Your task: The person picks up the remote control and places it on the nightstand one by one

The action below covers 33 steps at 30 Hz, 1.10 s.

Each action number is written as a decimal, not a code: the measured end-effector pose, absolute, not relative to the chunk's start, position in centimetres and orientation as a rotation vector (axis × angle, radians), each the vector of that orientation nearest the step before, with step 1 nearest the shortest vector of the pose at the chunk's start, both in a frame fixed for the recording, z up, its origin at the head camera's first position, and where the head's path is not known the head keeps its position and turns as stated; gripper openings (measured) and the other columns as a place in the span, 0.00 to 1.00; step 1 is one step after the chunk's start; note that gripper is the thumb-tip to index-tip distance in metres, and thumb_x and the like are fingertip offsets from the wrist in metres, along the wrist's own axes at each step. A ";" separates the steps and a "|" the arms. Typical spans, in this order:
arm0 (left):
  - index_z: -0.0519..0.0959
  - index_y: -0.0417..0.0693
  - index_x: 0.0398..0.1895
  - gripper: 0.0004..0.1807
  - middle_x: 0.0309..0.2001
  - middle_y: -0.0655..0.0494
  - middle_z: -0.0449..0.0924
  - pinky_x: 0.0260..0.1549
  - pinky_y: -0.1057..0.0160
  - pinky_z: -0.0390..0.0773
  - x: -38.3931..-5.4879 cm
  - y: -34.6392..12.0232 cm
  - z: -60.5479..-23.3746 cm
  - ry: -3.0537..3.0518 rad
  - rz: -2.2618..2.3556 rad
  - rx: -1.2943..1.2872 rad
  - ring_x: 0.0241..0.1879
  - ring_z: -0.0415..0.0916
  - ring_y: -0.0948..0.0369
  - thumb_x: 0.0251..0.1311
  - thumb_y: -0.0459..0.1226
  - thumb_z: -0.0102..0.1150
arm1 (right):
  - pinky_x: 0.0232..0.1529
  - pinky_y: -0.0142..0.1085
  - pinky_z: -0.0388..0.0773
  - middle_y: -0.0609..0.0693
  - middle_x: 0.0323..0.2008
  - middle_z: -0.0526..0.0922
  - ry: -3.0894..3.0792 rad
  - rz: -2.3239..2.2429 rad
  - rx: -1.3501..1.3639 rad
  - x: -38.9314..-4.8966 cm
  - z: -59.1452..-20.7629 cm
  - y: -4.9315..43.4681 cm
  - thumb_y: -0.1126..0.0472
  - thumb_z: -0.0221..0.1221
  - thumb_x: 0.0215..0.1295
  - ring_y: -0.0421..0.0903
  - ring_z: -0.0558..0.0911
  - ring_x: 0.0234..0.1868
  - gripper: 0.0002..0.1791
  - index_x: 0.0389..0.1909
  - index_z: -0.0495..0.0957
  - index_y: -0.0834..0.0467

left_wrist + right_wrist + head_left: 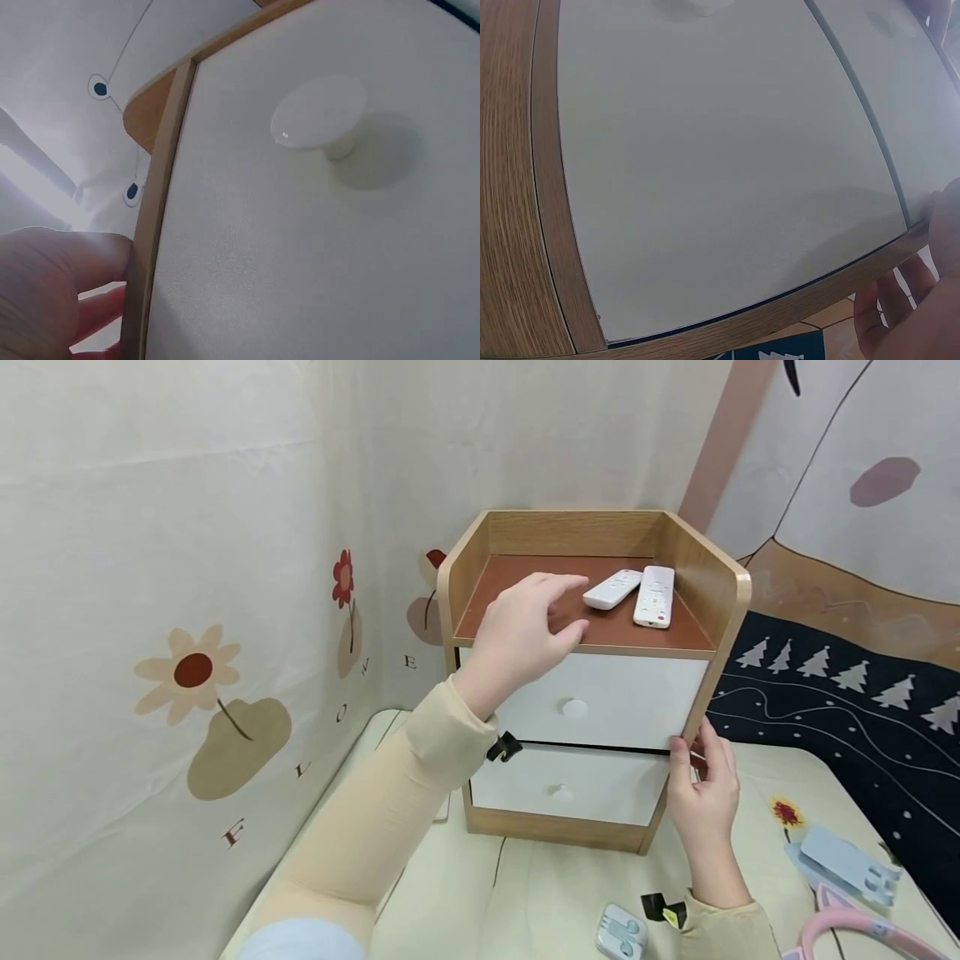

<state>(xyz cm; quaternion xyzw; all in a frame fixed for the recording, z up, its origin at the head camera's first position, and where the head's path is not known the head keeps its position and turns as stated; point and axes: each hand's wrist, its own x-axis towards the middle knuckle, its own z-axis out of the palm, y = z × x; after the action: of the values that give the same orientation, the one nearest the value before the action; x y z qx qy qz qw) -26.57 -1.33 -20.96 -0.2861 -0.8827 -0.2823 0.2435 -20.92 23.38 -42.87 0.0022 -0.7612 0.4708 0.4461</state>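
Note:
A small wooden cabinet (555, 835) stands with its two white drawers facing me: an upper drawer (637, 693) and a lower drawer (600, 781), each with a round white knob (319, 112). Both drawers look pushed in. My left hand (521, 627) is raised at the upper front, thumb and fingers apart in a loose curve with nothing between them; in the head view it overlaps the brown top shelf. Lower down, my right hand (705, 785) grips the cabinet's right front edge, thumb at the front and fingers round the side. Two white remotes, one slanted (612, 589) and one straighter (655, 597), lie on the shelf.
A square earphone case (621, 932) lies on the pale surface (540, 893) in front. At the right are a light-blue plastic stand (847, 864) and a pink headband (862, 922). Printed cloth walls (225, 527) rise close at the left and behind.

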 end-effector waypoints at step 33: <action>0.68 0.30 0.76 0.39 0.50 0.40 0.87 0.55 0.65 0.78 -26.7 -16.4 -43.1 -1.740 -1.069 -0.679 0.46 0.82 0.50 0.60 0.28 0.68 | 0.55 0.13 0.72 0.34 0.50 0.77 -1.862 1.162 0.021 -21.5 -43.2 23.6 0.66 0.62 0.80 0.20 0.76 0.53 0.28 0.78 0.74 0.63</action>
<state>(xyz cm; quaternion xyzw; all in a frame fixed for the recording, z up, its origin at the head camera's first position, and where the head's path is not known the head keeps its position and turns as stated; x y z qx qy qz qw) -26.70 -16.38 -43.10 -0.2778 -0.7116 -0.4371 0.4746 -21.54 23.56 -43.15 0.0085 -0.7551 0.4711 0.4559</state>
